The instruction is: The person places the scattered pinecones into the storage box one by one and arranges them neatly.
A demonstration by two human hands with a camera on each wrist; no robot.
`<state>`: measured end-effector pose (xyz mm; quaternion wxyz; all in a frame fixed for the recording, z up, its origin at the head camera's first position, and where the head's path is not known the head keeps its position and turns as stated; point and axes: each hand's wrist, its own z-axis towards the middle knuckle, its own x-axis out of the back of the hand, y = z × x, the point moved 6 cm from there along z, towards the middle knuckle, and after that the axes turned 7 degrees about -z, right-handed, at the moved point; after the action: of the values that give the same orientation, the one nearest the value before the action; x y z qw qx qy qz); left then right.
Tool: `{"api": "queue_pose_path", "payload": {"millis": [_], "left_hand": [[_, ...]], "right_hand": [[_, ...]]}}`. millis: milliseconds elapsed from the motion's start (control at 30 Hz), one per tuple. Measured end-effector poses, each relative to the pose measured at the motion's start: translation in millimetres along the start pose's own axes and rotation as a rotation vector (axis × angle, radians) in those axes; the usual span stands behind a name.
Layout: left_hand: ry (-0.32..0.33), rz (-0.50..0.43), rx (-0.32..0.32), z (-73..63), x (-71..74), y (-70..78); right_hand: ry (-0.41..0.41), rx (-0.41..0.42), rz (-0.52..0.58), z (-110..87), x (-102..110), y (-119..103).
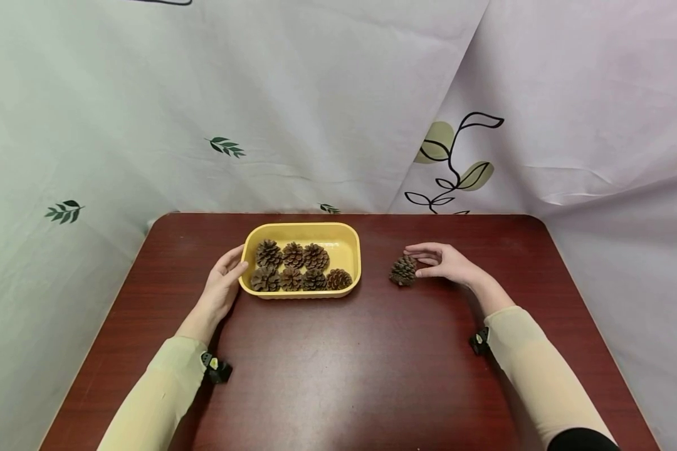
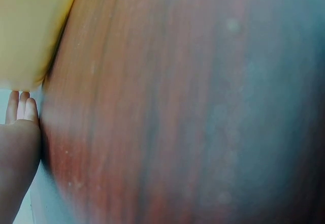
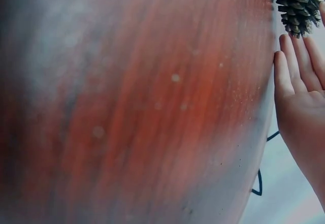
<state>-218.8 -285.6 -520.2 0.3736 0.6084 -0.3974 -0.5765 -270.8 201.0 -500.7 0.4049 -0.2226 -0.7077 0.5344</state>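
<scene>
A yellow plastic tray [image 1: 346,241] stands on the table at the back, left of the middle, with several brown pine cones [image 1: 314,280] in two rows inside. At its left end my left hand [image 1: 220,285] holds the rim, thumb over the edge and fingers against the outer wall. The left wrist view shows the fingers [image 2: 23,107] reaching up to the tray's wall. Right of the tray lies one single pine cone [image 1: 403,271]. My right hand [image 1: 448,263] is around its right side, thumb and fingers spread apart. In the right wrist view, nearly straight fingers [image 3: 299,64] come right up to the cone.
The dark red wooden table [image 1: 338,363] has rounded back corners. A pale cloth [image 1: 316,113] with leaf patterns hangs right behind its back edge and along the sides. Black wrist cameras [image 1: 217,369] sit on both forearms.
</scene>
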Motion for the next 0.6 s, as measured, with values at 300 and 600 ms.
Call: {"api": "queue_pose_path", "payload": {"millis": [300,600], "left_hand": [[-0.001,0.005,0.003,0.1,-0.5,0.7],[0.0,0.011,0.005,0.3,0.2,0.0]], "right_hand": [[-0.023,-0.007,-0.065,0.6,-2.5,-1.9],[-0.032,-0.022,-0.181,0.5,-3.6,-2.2]]}}
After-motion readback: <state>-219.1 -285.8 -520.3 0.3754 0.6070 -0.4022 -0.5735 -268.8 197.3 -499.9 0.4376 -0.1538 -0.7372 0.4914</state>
